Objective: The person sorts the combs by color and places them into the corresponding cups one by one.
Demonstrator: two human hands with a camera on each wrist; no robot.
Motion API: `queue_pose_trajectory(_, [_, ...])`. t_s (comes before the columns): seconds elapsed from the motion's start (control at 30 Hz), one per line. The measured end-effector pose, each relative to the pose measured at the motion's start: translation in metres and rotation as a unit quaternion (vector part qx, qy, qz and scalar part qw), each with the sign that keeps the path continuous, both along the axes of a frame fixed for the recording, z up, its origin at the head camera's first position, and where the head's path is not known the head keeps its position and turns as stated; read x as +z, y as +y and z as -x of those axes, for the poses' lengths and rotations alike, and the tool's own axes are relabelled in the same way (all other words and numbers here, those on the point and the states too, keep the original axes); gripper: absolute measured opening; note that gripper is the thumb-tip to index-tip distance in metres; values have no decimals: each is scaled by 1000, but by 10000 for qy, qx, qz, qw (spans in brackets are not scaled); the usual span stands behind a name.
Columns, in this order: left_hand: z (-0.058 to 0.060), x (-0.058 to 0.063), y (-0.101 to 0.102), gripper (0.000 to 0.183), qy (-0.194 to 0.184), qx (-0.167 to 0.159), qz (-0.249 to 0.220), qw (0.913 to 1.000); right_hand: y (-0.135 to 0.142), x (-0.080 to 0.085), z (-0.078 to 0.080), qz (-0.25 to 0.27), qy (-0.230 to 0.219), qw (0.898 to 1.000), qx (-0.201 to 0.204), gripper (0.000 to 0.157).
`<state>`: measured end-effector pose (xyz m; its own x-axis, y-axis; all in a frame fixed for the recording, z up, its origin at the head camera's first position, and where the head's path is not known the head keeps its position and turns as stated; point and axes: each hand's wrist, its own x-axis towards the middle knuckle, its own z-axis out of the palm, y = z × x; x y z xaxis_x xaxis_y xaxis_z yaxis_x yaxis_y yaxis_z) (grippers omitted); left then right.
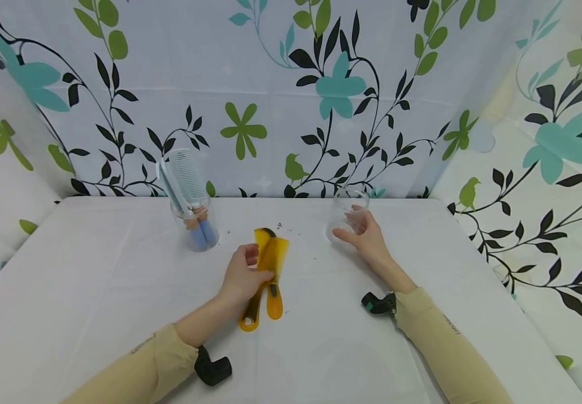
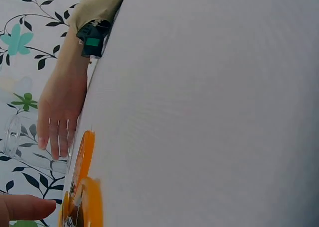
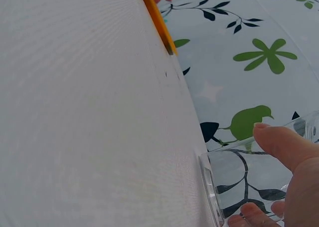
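In the head view, my left hand [image 1: 243,275] is over two yellow tools lying on the table. One is a flat brush [image 1: 282,252] with a flared head; the other [image 1: 251,314] has a dark-and-yellow handle with a hanging hole, its kind partly hidden by the hand. The left thumb overlaps the tools, fingers loosely bent, not wrapped round them. To the right, my right hand [image 1: 369,241] holds an upright clear glass jar [image 1: 338,219], thumb on the near side and fingers round the far side. The right wrist view shows the jar's base [image 3: 212,192] on the tabletop.
A second clear jar [image 1: 182,235] at the back left holds pale blue combs [image 1: 190,174] and blue-handled items [image 1: 202,233]. White cloth covers the table [image 1: 119,314]. A patterned curtain [image 1: 271,84] hangs behind it. Small dark crumbs lie near the brush.
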<state>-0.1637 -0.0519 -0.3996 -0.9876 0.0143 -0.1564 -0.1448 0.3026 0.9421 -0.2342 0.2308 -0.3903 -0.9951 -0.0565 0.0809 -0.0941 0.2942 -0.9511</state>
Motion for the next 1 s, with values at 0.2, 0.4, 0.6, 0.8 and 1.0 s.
queue_pose_trajectory(0.2, [9,-9,4,73,543,-188,1023,9931,1,0,-1,-47,-9,10000,-19,76])
queue_pose_trajectory(0.4, [15,-4,6,72,442,-234,1353,9895,0,1,-2,-74,-2,10000,-21,72])
queue_pose_trajectory(0.6, [19,2,8,66,208,-237,1406,9896,-1,1,-2,-74,-1,10000,-18,75])
queue_pose_trajectory(0.8, [21,3,9,59,92,-239,1384,9900,-1,0,0,-122,42,9999,-47,77])
queue_pose_trajectory(1.0, [22,3,8,56,-40,-235,1261,9917,-1,0,0,-220,-26,9997,-93,77])
